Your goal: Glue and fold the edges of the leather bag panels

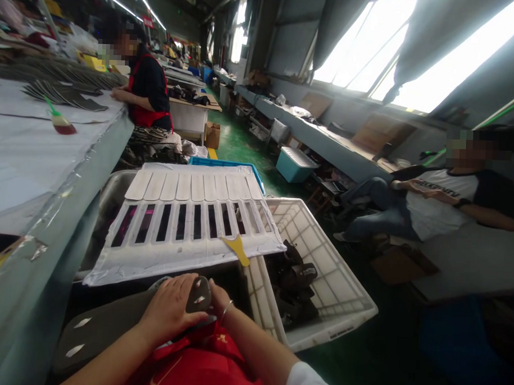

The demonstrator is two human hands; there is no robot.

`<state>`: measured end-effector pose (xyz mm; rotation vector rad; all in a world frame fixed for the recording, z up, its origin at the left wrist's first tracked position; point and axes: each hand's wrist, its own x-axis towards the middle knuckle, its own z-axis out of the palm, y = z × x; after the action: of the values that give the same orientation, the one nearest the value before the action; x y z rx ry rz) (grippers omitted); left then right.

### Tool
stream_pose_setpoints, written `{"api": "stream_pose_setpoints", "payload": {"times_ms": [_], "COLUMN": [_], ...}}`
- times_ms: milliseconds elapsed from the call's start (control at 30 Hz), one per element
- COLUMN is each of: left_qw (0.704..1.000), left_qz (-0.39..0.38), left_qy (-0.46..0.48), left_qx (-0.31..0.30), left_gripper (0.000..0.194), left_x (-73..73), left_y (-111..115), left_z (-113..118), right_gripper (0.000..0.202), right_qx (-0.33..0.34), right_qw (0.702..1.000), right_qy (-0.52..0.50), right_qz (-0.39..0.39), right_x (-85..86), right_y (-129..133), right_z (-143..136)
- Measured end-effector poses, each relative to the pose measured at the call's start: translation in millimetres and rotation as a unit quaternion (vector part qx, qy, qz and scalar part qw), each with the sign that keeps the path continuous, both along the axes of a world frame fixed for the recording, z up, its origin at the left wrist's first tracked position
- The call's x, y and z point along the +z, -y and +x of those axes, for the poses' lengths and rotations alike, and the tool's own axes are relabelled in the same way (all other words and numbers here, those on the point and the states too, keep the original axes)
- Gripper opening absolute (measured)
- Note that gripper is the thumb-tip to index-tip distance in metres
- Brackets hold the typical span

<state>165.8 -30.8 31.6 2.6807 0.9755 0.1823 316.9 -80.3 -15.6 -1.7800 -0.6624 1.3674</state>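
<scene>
A dark grey, sole-shaped piece [201, 296] with a rounded end and small white marks is between my hands, above my red apron. My left hand [171, 304] is closed around it, fingers over the top and thumb along the near edge. At its right end is my right hand [218, 299], curled against the edge with its fingertips hidden. To the lower left lies a long dark grey surface [104, 328] with two white marks; whether it joins the held piece is hidden behind my left hand. Ahead lies a white slotted board [145, 267] bearing a row of pale strips [200, 188].
A yellow scraper-like tool [238, 251] rests on the board's near edge. Right of it, a white crate [334, 274] contains dark pieces [294, 275]. A workbench [85, 158] runs along the left, where a person in a red apron stands. Another person sits at right.
</scene>
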Motion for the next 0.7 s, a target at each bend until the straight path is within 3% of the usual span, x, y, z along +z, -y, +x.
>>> {"api": "stream_pose_setpoints", "payload": {"times_ms": [133, 233, 300, 467, 700], "left_qw": [1.0, 0.999, 1.0, 0.999, 0.999], "left_qz": [0.017, 0.026, 0.025, 0.021, 0.023], "left_qy": [-0.005, 0.001, 0.01, 0.021, 0.041], "left_qx": [0.019, 0.02, 0.016, 0.013, 0.013], "left_gripper": [0.077, 0.072, 0.071, 0.071, 0.067], "left_x": [-2.5, -6.4, -8.6, -12.6, -18.1], "left_y": [-3, -4, -4, -7, -11], "left_z": [-2, -2, -1, 0, 0], "right_gripper": [0.037, 0.036, 0.033, 0.037, 0.021], "right_qx": [0.001, 0.1, 0.152, 0.193, 0.174], "right_qw": [0.994, 0.956, 0.923, 0.924, 0.938], "right_qy": [0.097, 0.261, 0.346, 0.331, 0.299], "right_qz": [0.051, 0.089, 0.069, -0.022, -0.016], "right_x": [18.8, 40.5, 52.0, 57.4, 51.5], "right_y": [15, 22, 19, 2, -1], "right_z": [13, 15, 14, 15, 13]}}
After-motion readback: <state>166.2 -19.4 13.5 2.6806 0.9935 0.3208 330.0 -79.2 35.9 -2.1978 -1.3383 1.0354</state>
